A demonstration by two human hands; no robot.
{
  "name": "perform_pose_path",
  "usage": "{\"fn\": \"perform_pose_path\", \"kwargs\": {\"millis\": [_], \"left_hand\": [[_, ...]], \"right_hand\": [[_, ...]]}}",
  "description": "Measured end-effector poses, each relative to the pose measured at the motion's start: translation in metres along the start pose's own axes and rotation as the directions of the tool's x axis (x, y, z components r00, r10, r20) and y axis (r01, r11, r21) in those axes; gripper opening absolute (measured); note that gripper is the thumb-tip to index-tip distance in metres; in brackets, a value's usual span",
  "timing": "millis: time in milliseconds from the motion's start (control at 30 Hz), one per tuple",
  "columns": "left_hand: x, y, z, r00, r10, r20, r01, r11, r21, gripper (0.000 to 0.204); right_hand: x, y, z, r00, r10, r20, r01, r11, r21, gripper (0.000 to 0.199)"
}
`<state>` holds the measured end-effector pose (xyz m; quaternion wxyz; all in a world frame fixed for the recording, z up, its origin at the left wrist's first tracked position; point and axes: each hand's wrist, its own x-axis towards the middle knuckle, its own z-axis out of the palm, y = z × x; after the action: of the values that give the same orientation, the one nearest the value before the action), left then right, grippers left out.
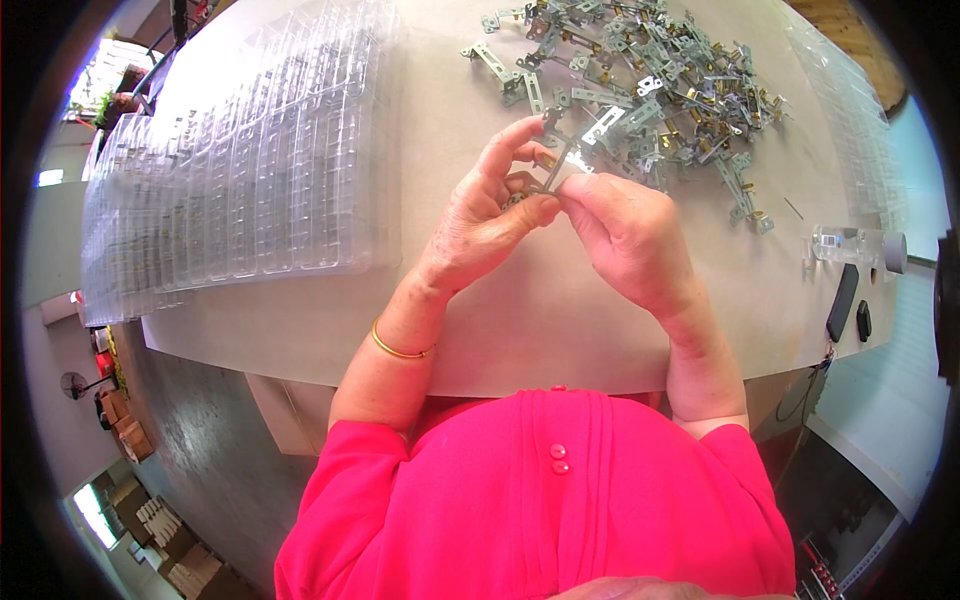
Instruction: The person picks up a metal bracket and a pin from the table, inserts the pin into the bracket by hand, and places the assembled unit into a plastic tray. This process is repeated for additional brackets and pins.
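Hands meet above bench, left hand and right hand each with grip pinched shut on small metal bracket, bracket pile just beyond, clear trays at left.

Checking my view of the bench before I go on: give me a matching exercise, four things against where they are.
Things:
1. small metal part
2. pile of metal brackets
3. stacks of clear plastic trays
4. clear bottle

Places:
A. lying on its side at the table's right edge
B. pinched between left hand and right hand
C. covering the left of the table
D. spread on the table beyond the hands

Pairs: 1-B, 2-D, 3-C, 4-A
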<state>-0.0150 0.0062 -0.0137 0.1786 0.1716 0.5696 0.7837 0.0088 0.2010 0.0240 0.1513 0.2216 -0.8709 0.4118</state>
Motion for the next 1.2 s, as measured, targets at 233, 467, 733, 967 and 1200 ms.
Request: {"fn": "perform_pose_path", "kwargs": {"millis": [233, 467, 733, 967, 1200], "left_hand": [[-0.001, 0.004, -0.004, 1.000, -0.022, -0.007, 0.022, 0.998, -0.062, 0.070], [0.004, 0.000, 0.002, 0.999, 0.010, -0.050, -0.009, 1.000, 0.025, 0.064], [-0.002, -0.006, 0.003, 0.994, 0.060, 0.093, -0.061, 0.998, 0.006, 0.063], [0.000, -0.005, 0.004, 0.994, 0.073, 0.075, -0.081, 0.991, 0.107, 0.059], [0.001, -0.007, 0.005, 0.981, 0.186, 0.058, -0.194, 0.964, 0.182, 0.056]], "right_hand": [[0.006, -0.003, 0.004, 0.999, 0.026, 0.022, -0.027, 0.996, 0.079, 0.010], [0.004, -0.004, -0.005, 0.978, 0.189, 0.082, -0.192, 0.981, 0.031, 0.004], [-0.007, 0.012, 0.006, 0.950, 0.299, 0.084, -0.294, 0.776, 0.559, 0.008], [-0.005, 0.013, 0.010, 0.932, 0.344, 0.115, -0.329, 0.668, 0.668, 0.010], [-0.008, 0.007, 0.020, 0.927, 0.373, 0.051, -0.293, 0.630, 0.719, 0.010]]}}
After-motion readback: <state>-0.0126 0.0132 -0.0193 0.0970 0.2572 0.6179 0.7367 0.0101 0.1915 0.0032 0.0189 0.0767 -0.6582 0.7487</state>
